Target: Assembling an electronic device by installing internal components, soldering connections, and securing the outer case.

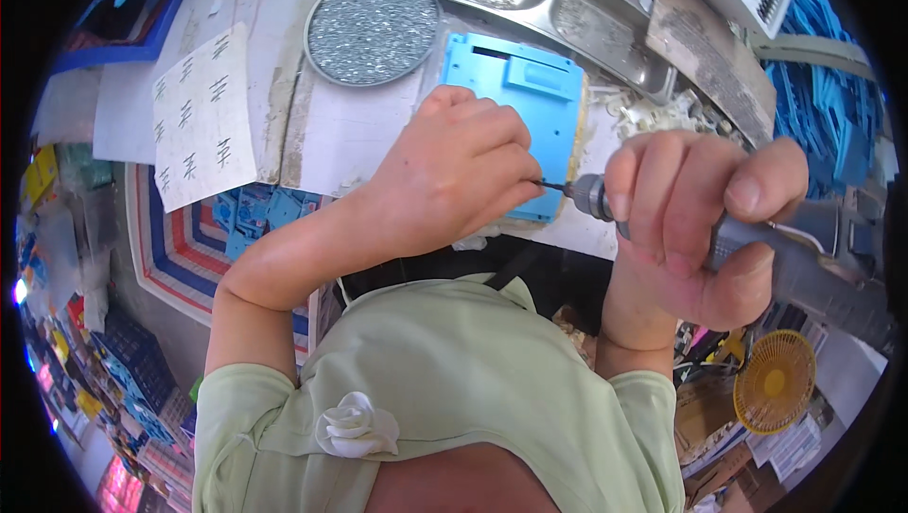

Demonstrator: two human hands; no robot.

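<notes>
My right hand [695, 220] wraps around a grey electric screwdriver [823, 286], which lies almost level with its bit pointing left. At the bit's tip, my left hand [463, 168] has its thumb and fingers pinched together. Whatever may be between those fingertips is too small to make out. Under and behind the left hand lies a flat light-blue plastic panel [553, 130], with a raised rectangular part near its far edge. The left hand covers part of the panel's near left side.
Beyond my left hand stands a round dish [308, 38] full of small silvery screws [374, 26]. A compartmented steel tray [553, 4] is behind the panel, with small white pieces [662, 116] beside it. Blue plastic parts [818, 125] pile up at right. A yellow fan [774, 382] is lower right.
</notes>
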